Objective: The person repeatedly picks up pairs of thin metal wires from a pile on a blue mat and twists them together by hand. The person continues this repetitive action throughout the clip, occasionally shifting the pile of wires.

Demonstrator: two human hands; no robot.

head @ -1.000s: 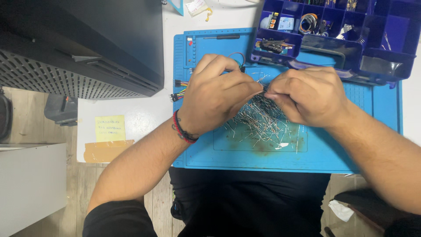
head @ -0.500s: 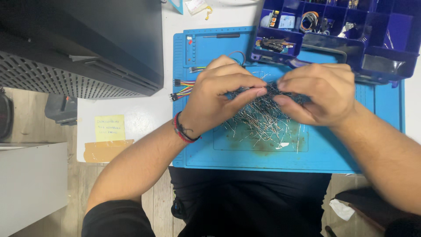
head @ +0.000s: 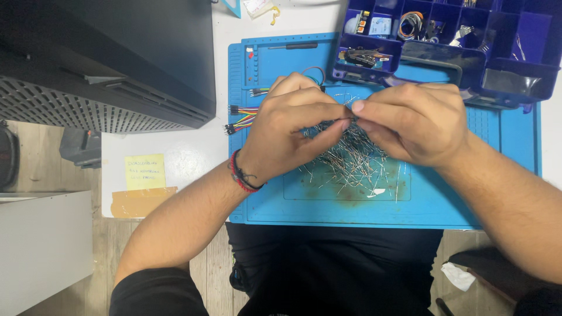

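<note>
Workbench, white top (head: 193, 158), seen from above over my own lap; wood floor below, a dark ribbed machine housing (head: 105, 64) filling the upper left.

Item 1. Blue work mat (head: 451, 205), lying flat on the bench, stained brownish near its middle. I count it as the working surface.

Item 2. Pile of thin metal wire pins (head: 357, 161), loose and tangled, spread on the mat directly under and just toward me from both hands. No single direction to the heap; strands point every way.

Item 3. Left hand (head: 287, 131), red and black cord bracelet at the wrist. Fingers curled, thumb and forefinger pressed together at the meeting point of the two hands.

Item 4. Right hand (head: 415, 123), likewise curled, fingertips brought in against the left hand's tips. I judge both are pinching the same small piece from the pile, but the piece is too thin and hidden for me to tell its shape. If it is one pin, its long axis would run left to right between the two pinches. Neither hand is nearer than the other; they meet above the pile's upper edge.

Item 5. Dark blue compartment box (head: 503, 52), open, at the mat's far right corner, small electronic parts in its cells, just beyond the right hand.

Item 6. Coloured jumper wires (head: 243, 117), left of the left hand, on the mat's edge.

Item 7. Yellow sticky note (head: 145, 171) with tan tape beneath, well apart at the bench's near left.
</note>
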